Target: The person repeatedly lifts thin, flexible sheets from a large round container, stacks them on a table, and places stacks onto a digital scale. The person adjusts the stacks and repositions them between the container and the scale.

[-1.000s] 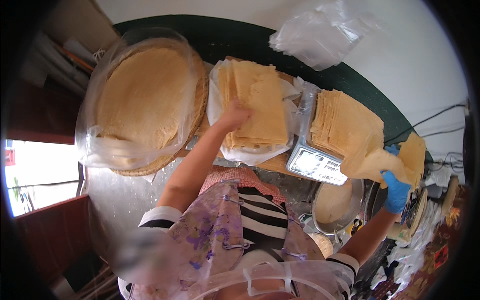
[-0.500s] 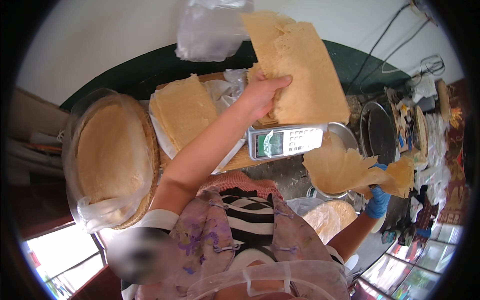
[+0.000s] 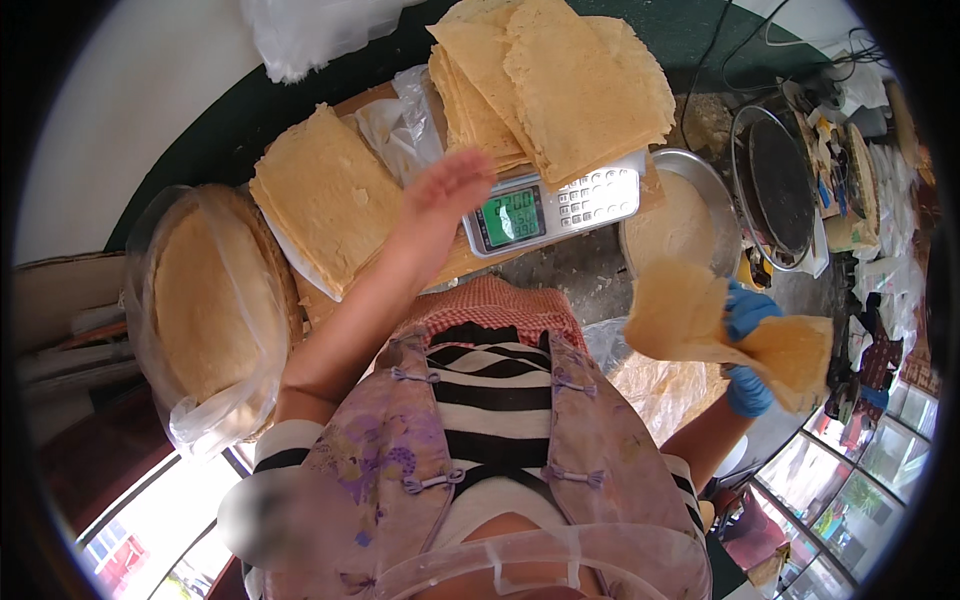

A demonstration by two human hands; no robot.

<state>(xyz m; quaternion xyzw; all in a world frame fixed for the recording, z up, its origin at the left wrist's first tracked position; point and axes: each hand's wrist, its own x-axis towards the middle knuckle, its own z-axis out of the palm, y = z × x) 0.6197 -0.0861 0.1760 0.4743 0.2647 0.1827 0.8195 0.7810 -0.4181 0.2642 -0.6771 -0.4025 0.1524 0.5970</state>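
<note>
My left hand (image 3: pixel 447 190), bare and slightly blurred, is empty with its fingers stretched out, just left of the digital scale (image 3: pixel 512 217). Thin tan flatbread sheets (image 3: pixel 590 95) lie piled on the scale, the top ones askew and reaching past its edge. Another flatbread stack (image 3: pixel 325 195) rests on white wrapping to the left, beyond my left forearm. On the right, my right hand (image 3: pixel 750 345) in a blue glove is closed around the middle of a loose flatbread sheet (image 3: pixel 680 312), which is bunched in the grip and flares out on both sides.
At the left stands a round woven basket (image 3: pixel 285 250) with flatbreads under clear plastic. A metal bowl (image 3: pixel 727 215) of pale batter or dough and a round black griddle (image 3: pixel 775 185) are on the right. Clear plastic bags (image 3: pixel 320 30) are at the upper left. Cables run along the wall.
My left hand has let go of the flatbread sheets, which now rest on the scale, and has drawn back left. My right hand still grips its sheet. The view has shifted.
</note>
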